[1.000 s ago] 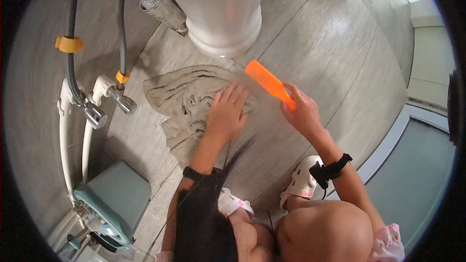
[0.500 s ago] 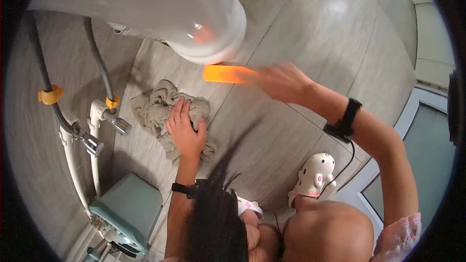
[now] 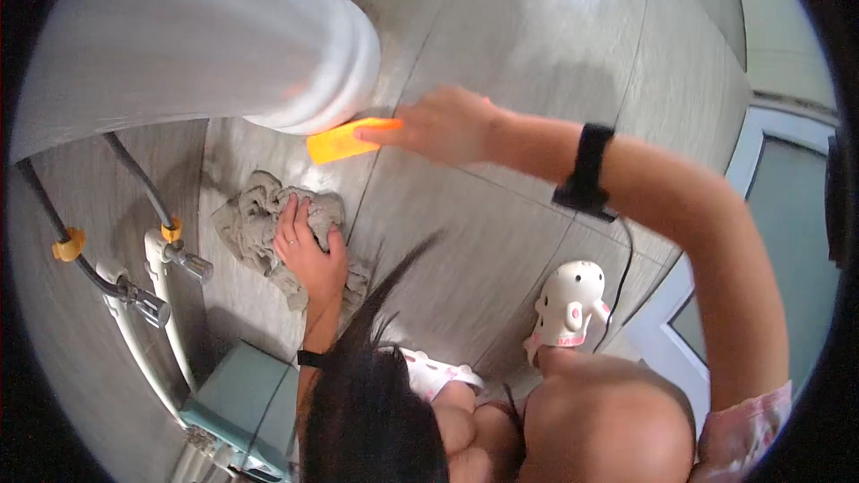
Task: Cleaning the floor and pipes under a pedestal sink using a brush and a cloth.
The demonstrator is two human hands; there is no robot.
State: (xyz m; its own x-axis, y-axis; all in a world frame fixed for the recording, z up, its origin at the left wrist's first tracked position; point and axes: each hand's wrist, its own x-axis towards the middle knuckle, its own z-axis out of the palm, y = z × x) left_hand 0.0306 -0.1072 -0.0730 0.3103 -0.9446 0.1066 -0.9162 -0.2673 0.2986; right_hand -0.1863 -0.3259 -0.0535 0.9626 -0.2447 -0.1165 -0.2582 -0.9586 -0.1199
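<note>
My right hand (image 3: 452,125) is closed round a flat, bright orange hand tool (image 3: 343,141), its grip end hidden in my fist. The tool's wide end is at the floor along the rounded white base (image 3: 333,89) of a large bathroom fixture. To the left, my left hand (image 3: 309,246) lies on a bunched grey cloth (image 3: 258,215) on the tiles. Its fingers stretch over the folds, with the thumb apart.
Grey hoses and metal valves (image 3: 150,306) on white pipes (image 3: 170,322) line the left wall. A blue-green bin-like container (image 3: 246,385) stands below them. My spotted white shoe (image 3: 571,295) and a pale-framed door (image 3: 761,152) are on the right. Dark hair hangs across the lower middle.
My view has shifted, so the fixture and cloth appear further left. My right hand has turned the orange tool to a slant beside the base. My left hand stays on the cloth.
</note>
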